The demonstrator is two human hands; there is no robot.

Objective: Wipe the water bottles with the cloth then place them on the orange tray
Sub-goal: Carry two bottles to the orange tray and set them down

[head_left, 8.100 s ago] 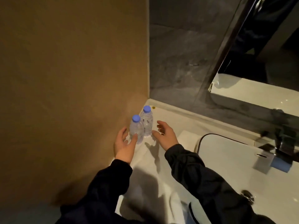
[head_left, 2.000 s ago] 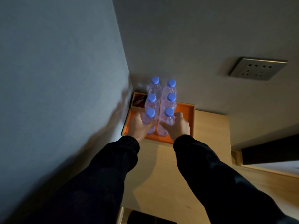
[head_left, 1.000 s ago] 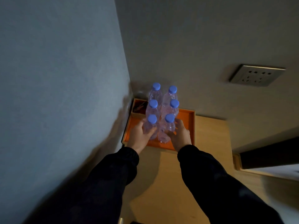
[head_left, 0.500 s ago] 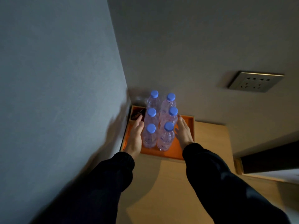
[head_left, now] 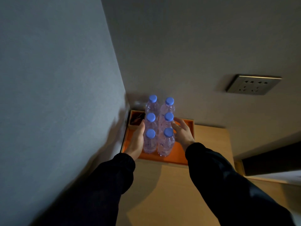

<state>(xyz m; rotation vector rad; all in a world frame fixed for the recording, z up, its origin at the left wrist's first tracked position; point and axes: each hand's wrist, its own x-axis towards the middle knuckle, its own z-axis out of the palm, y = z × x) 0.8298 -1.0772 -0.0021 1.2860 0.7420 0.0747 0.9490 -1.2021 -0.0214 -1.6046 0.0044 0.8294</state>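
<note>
Several clear water bottles with blue caps stand upright in two rows on the orange tray (head_left: pixel 179 152), which sits in the corner of a wooden top. The nearest two are the front left bottle (head_left: pixel 149 142) and the front right bottle (head_left: pixel 166 144). My left hand (head_left: pixel 136 141) lies flat against the left side of the group, fingers straight. My right hand (head_left: pixel 183 133) is beside the right row with fingers spread, near or touching the bottles. Neither hand wraps around a bottle. No cloth is in view.
The tray is wedged against a grey wall (head_left: pixel 65 95) on the left and a back wall. A small box compartment (head_left: pixel 136 119) with dark items sits at the tray's far left. A metal socket plate (head_left: pixel 253 84) is on the back wall. The wooden top (head_left: pixel 210 144) extends right and toward me.
Eight seconds ago I reached for two bottles beside a sink. Since then I set the front two on the tray, let go, and my hands now rest flat beside the rows.
</note>
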